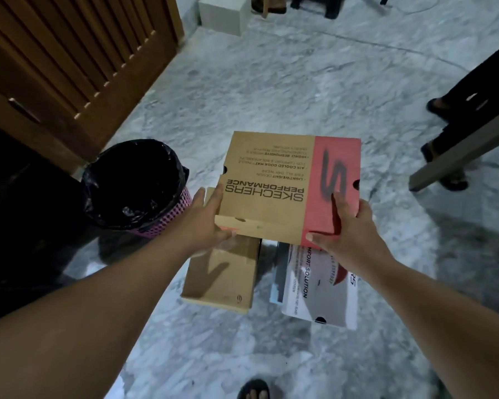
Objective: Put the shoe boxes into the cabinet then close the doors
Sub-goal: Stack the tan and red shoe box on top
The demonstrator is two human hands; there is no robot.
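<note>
The marble floor fills the view. At ten to eleven o'clock stands a slatted wooden door, brown, with a dark handle on its lower panel. Whether this belongs to the cabinet cannot be told. At nine o'clock, just right of a dark mass at the frame edge, sits a bin lined with a black bag, its pink mesh wall showing below the liner.

At centre you hold the brown-and-red shoe box, lid up, printed SKECHERS PERFORMANCE, raised clear of the floor and tilted slightly. Below it, toward six o'clock, two more boxes lie on the floor side by side: a plain brown shoe box on the left and a white shoe box with dark lettering on the right, a narrow gap between them.

Your left hand clamps the held box at its left near corner, fingers along the side, thumb under the near edge. Your right hand clamps the red end, thumb on the near edge, forefinger laid across the lid.

At three o'clock a grey table leg slants across, with another person's dark-clad legs and sandalled feet behind it. At six o'clock, your own sandalled foot shows at the frame edge. At twelve o'clock a white block rests against the far wall.
</note>
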